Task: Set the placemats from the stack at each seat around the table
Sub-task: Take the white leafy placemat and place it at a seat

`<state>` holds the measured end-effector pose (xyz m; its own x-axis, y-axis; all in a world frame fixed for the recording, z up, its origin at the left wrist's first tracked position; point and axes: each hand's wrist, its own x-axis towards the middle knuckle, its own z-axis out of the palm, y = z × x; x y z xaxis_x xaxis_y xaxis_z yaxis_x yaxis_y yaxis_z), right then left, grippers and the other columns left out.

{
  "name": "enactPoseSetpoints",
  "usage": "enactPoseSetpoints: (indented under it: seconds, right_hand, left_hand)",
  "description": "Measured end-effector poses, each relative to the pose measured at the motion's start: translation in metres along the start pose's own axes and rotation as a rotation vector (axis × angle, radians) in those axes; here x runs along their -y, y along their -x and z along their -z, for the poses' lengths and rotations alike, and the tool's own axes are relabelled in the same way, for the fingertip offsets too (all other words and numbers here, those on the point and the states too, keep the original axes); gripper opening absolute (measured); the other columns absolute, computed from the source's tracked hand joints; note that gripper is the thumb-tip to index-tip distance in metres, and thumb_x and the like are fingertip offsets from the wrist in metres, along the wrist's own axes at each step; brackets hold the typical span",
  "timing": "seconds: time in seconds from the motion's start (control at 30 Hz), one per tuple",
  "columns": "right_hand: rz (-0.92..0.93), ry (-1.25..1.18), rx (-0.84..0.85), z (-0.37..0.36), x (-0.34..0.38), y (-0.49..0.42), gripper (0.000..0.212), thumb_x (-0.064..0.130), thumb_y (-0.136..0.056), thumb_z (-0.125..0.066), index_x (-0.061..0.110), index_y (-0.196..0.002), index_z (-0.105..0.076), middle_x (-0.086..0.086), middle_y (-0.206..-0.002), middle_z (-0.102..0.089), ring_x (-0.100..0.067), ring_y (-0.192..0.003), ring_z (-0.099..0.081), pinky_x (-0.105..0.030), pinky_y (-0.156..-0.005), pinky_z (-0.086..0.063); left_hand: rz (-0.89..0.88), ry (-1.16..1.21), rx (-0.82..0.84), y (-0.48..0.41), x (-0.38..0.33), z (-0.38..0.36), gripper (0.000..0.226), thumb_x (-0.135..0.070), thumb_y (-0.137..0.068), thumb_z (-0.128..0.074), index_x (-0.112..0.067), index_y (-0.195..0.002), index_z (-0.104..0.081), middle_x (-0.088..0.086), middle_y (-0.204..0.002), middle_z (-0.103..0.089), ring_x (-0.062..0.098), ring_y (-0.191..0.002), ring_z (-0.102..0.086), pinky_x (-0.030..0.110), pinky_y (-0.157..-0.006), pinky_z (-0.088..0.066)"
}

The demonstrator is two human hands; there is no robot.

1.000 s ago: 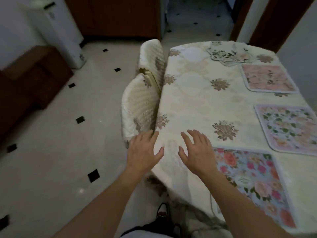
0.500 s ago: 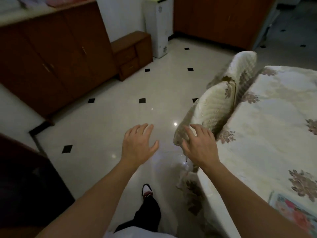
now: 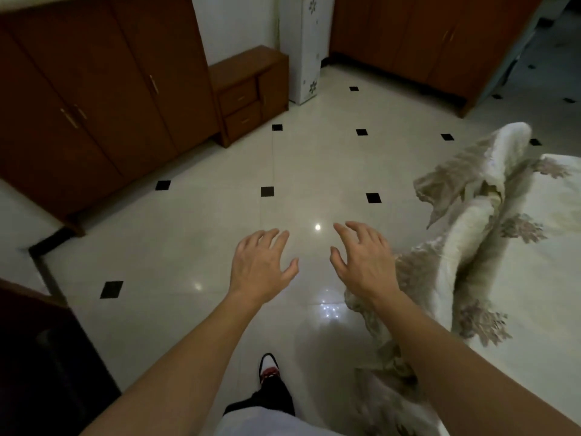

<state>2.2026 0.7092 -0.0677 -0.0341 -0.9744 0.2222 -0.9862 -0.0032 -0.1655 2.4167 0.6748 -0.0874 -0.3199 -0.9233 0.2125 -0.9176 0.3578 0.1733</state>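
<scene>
My left hand and my right hand hover side by side over the tiled floor, palms down, fingers spread, holding nothing. The table with its cream flowered cloth fills the right edge of the view. Two chairs in cream covers stand tucked against its near side, just right of my right hand. No placemat and no stack of placemats is in view.
Shiny cream floor tiles with small black diamonds stretch ahead. Brown wardrobes line the left wall, with a low drawer cabinet and a white appliance beside them. More brown cabinets stand at the back right. My shoe shows below.
My view has swung left, away from the tabletop and its laid placemats, toward the floor and wardrobes. Both hands stay empty and have left the table edge.
</scene>
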Motion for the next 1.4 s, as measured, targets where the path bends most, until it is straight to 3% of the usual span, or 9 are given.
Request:
enactPoseSetpoints:
  seconds: [0.3,0.63,1.03,1.4]
  right_hand:
    - [-0.049,0.017,-0.014,-0.025,0.041,-0.111,0.048,0.042,-0.092,-0.058,0.02,-0.135,-0.056,-0.01,-0.133,-0.061,-0.027,-0.121,-0.058,-0.043,-0.1,-0.046]
    - [-0.121,0.063,-0.059,-0.039,0.0,-0.189,0.046,0.039,-0.089,-0.061,0.018,-0.13,-0.059,-0.011,-0.126,-0.064,-0.028,-0.115,-0.06,-0.043,-0.095,-0.048]
    - [-0.289,0.016,-0.134,-0.067,-0.144,-0.322,0.049,0.042,-0.089,-0.045,0.017,-0.128,-0.062,-0.011,-0.121,-0.066,-0.028,-0.111,-0.062,-0.042,-0.094,-0.048]
    - [-0.393,0.052,-0.197,-0.05,-0.286,-0.424,0.047,0.04,-0.089,-0.047,0.016,-0.126,-0.064,-0.011,-0.119,-0.066,-0.028,-0.111,-0.061,-0.042,-0.094,-0.048]
  left_hand:
    - [-0.091,0.007,0.091,-0.113,0.061,0.0,0.064,-0.059,-0.089,-0.043,-0.024,-0.142,-0.047,0.0,-0.142,-0.054,0.022,-0.128,-0.049,0.04,-0.105,-0.039]
    - [-0.194,-0.005,0.025,-0.216,0.063,-0.018,0.06,-0.056,-0.086,-0.046,-0.021,-0.134,-0.056,0.003,-0.13,-0.063,0.024,-0.116,-0.059,0.041,-0.096,-0.047]
    - [-0.297,0.028,0.056,-0.421,-0.02,-0.084,0.059,-0.055,-0.086,-0.049,-0.021,-0.133,-0.057,0.002,-0.129,-0.064,0.023,-0.117,-0.058,0.041,-0.096,-0.047]
    - [-0.424,0.038,0.042,-0.579,-0.125,-0.116,0.059,-0.056,-0.085,-0.05,-0.021,-0.133,-0.057,0.002,-0.131,-0.063,0.024,-0.117,-0.058,0.041,-0.097,-0.047]
